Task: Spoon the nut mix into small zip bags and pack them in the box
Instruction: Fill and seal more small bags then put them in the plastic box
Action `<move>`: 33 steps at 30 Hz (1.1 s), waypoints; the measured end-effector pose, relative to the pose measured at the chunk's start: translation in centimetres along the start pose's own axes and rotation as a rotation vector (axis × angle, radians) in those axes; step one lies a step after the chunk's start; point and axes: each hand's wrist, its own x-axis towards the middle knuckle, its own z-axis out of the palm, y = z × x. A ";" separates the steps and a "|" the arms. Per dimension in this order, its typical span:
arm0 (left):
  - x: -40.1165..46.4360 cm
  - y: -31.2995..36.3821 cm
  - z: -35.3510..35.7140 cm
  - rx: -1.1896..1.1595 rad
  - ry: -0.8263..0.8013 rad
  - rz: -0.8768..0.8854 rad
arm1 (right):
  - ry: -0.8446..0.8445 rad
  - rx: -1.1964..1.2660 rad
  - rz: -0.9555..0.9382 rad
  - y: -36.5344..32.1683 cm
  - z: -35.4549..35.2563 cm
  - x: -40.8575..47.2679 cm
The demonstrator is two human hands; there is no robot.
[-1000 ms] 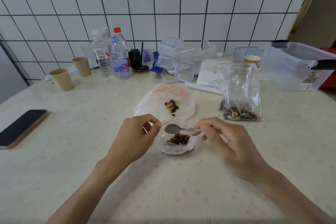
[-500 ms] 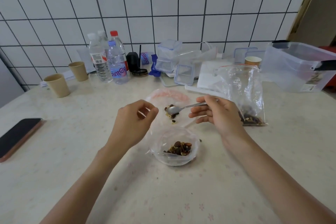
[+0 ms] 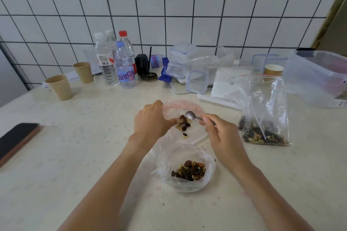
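Both hands have moved away from the near small zip bag (image 3: 185, 169) and now work at the far small zip bag (image 3: 185, 118), which lies flat on the table (image 3: 75, 155). The right hand (image 3: 223, 137) pinches the handle of the spoon (image 3: 191, 115) between thumb and fingers; the bowl of the spoon is above the far bag and looks empty. The left hand (image 3: 152, 122) has its fingers curled at the left edge of this bag; I cannot tell if they really grip the plastic.

A small heap of nut mix (image 3: 183, 124) lies on or in the far bag, with a few pieces loose just below it. The near bag stands open like a small bowl and holds a bigger heap, dark and brown nuts with pale pieces. At the right the big zip bag (image 3: 262, 110) stands upright with a red strip on top, and its nut mix sits only at the bottom. The clear plastic box (image 3: 317, 78) is at the far right edge, partly out of view.

Paper cups (image 3: 60, 87) and water bottles (image 3: 116, 62) stand along the tiled wall, and a phone (image 3: 16, 139) lies at the left edge. Between the phone and the arms the table is bare.
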 end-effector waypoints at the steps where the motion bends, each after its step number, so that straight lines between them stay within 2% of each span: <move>1: -0.1 -0.2 0.5 -0.005 0.010 -0.002 | -0.011 -0.024 -0.003 0.1 0.1 0.0; 6: -0.4 -1.1 1.9 -0.036 0.022 0.041 | -0.013 -0.025 0.079 0.8 0.9 0.2; 11: -0.1 -1.8 2.2 -0.113 0.055 0.067 | 0.031 0.120 0.237 0.7 1.4 0.3; 20: 0.3 -1.6 1.7 -0.654 -0.088 -0.069 | -0.008 0.235 0.331 0.7 2.0 0.0; 27: 0.1 -1.7 2.1 -0.693 -0.224 0.024 | -0.062 0.354 0.379 0.5 2.1 0.2; 33: 0.3 -1.8 2.1 -0.802 -0.169 -0.035 | -0.004 0.486 0.504 0.2 1.5 0.5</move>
